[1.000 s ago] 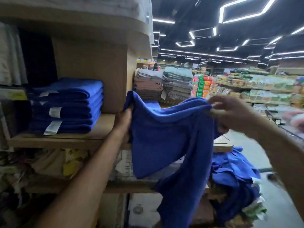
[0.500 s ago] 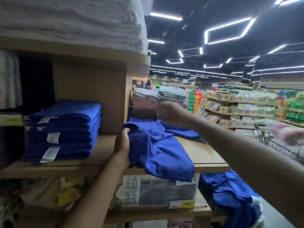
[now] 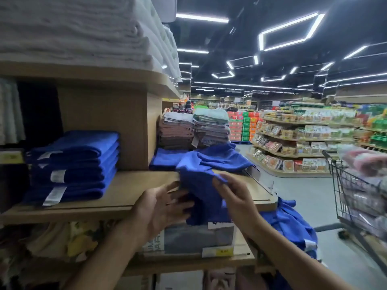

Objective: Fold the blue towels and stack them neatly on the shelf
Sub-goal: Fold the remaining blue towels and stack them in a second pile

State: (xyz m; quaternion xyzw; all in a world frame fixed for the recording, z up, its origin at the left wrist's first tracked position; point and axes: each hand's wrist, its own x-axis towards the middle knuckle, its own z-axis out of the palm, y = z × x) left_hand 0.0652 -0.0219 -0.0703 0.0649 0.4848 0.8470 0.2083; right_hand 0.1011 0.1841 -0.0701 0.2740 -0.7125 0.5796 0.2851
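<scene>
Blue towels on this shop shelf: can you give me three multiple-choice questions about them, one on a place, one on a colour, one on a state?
1. Where is the stack of folded blue towels?
A. On the left of the wooden shelf
B. On the floor
C. In a hand

2. What colour are the towels on the top shelf?
A. Red
B. Black
C. White

3. How does the loose blue towel lie?
A. Folded flat on the stack
B. Crumpled, hanging over the shelf's front edge
C. Rolled into a tube

Answers:
1 A, the stack sits at the shelf's left end.
2 C, the pile up top is white.
3 B, it droops over the edge; the right hand pinches its corner and the left hand is open beside it.
</scene>
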